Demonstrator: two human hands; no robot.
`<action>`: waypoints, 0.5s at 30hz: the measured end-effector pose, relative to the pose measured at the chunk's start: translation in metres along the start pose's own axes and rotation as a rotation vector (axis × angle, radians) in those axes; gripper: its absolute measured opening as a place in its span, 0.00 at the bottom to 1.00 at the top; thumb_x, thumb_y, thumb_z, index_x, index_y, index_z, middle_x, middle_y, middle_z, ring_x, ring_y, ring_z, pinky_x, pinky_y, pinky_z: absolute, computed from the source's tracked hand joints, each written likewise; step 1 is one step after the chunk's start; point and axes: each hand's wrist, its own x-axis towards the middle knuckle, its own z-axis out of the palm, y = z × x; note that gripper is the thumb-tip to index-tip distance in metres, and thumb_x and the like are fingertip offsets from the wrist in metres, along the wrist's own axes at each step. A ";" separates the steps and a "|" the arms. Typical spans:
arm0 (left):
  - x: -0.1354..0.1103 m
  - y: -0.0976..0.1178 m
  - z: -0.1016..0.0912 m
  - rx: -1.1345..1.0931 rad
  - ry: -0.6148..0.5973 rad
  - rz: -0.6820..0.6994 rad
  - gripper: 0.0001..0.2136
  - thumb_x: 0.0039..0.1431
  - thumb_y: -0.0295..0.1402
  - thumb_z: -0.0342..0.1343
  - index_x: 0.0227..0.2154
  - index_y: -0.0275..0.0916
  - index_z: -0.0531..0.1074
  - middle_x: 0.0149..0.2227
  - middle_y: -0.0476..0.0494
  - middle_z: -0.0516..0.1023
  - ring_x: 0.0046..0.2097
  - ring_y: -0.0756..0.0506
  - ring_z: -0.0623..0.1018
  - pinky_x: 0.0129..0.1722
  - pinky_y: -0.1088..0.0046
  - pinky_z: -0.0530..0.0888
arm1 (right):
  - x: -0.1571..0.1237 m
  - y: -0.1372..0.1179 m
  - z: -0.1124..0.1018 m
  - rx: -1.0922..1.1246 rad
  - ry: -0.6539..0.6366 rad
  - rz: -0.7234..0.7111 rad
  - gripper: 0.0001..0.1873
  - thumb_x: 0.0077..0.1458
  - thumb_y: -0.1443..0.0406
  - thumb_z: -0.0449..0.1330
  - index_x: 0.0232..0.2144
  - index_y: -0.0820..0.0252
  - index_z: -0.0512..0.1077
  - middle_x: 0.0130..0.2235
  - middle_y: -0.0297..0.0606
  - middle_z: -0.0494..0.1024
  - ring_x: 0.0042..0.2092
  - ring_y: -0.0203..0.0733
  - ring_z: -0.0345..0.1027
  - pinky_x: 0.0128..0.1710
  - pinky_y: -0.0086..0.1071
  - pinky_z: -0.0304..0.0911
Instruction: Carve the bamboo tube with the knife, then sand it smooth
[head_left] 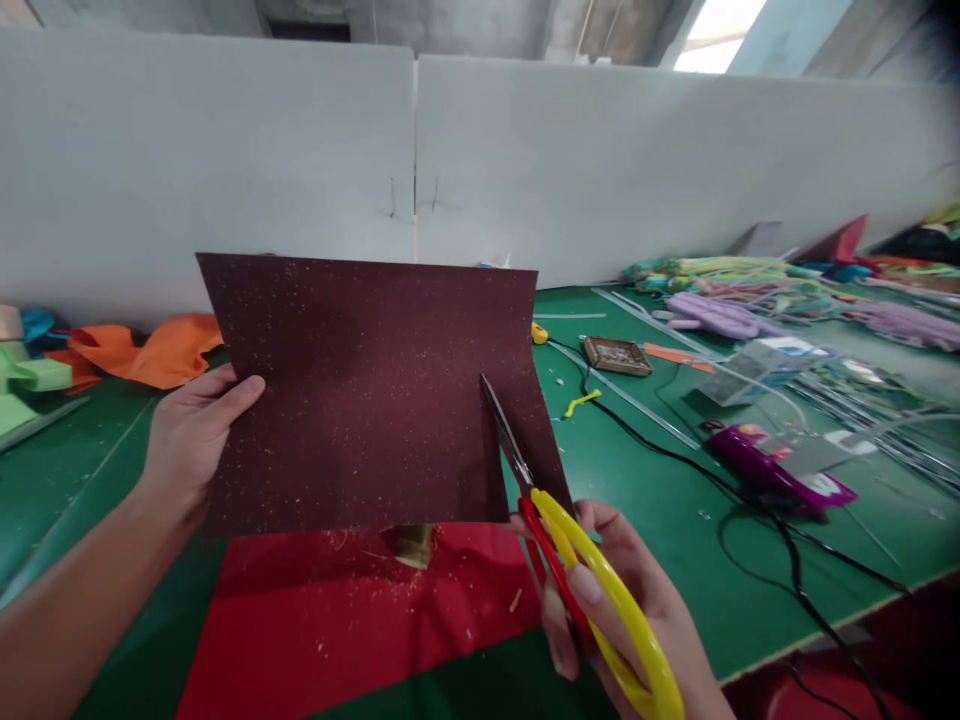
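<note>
Head view: we hold a glitter sheet [367,390] up and have scissors [525,480] in it.

Our left hand [191,430] has its grip closed on the sheet's left edge, thumb on the front, holding the dark maroon sheet upright above the bench [660,500]. Our right hand [622,600] has its grip closed through the yellow and red handles of the scissors, whose blades stand in the sheet near its right side, pointing up from the lower edge. Under the sheet a red sheet [360,610] lies flat on the bench, dusted with scraps. Orange felt [157,350] lies far left; a black cable [675,450] and a purple tool [772,470] lie to the right.
</note>
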 end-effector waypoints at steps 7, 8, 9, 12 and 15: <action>0.002 -0.002 -0.001 -0.012 0.010 -0.028 0.14 0.36 0.33 0.68 0.30 0.38 0.75 0.26 0.53 0.77 0.22 0.53 0.75 0.21 0.83 0.74 | 0.000 0.001 0.000 -0.002 -0.055 0.009 0.17 0.44 0.57 0.65 0.32 0.57 0.64 0.14 0.31 0.70 0.12 0.35 0.63 0.13 0.23 0.53; 0.003 -0.002 -0.002 -0.016 0.011 -0.033 0.14 0.36 0.33 0.68 0.30 0.37 0.75 0.26 0.53 0.77 0.23 0.53 0.75 0.21 0.83 0.74 | 0.000 0.001 0.000 0.012 -0.070 0.000 0.18 0.44 0.56 0.64 0.35 0.58 0.66 0.17 0.33 0.72 0.11 0.34 0.62 0.11 0.24 0.52; 0.004 -0.002 -0.002 -0.020 0.010 -0.039 0.14 0.36 0.33 0.68 0.30 0.37 0.75 0.26 0.53 0.77 0.23 0.53 0.75 0.22 0.83 0.74 | -0.001 0.001 0.002 0.020 -0.050 -0.014 0.21 0.43 0.57 0.64 0.39 0.57 0.66 0.20 0.34 0.74 0.12 0.34 0.62 0.11 0.24 0.53; 0.005 -0.002 -0.002 -0.031 -0.003 -0.064 0.15 0.36 0.34 0.67 0.31 0.38 0.75 0.24 0.54 0.77 0.21 0.54 0.74 0.20 0.84 0.73 | -0.004 0.001 0.004 0.005 0.023 -0.004 0.30 0.50 0.57 0.60 0.54 0.50 0.58 0.39 0.43 0.77 0.16 0.33 0.66 0.16 0.28 0.60; 0.005 -0.001 -0.002 -0.027 -0.024 -0.106 0.16 0.35 0.35 0.68 0.30 0.37 0.75 0.22 0.54 0.76 0.20 0.54 0.74 0.19 0.85 0.72 | -0.006 0.004 0.001 0.000 -0.089 -0.005 0.34 0.51 0.56 0.57 0.59 0.48 0.50 0.42 0.45 0.76 0.16 0.35 0.67 0.16 0.29 0.59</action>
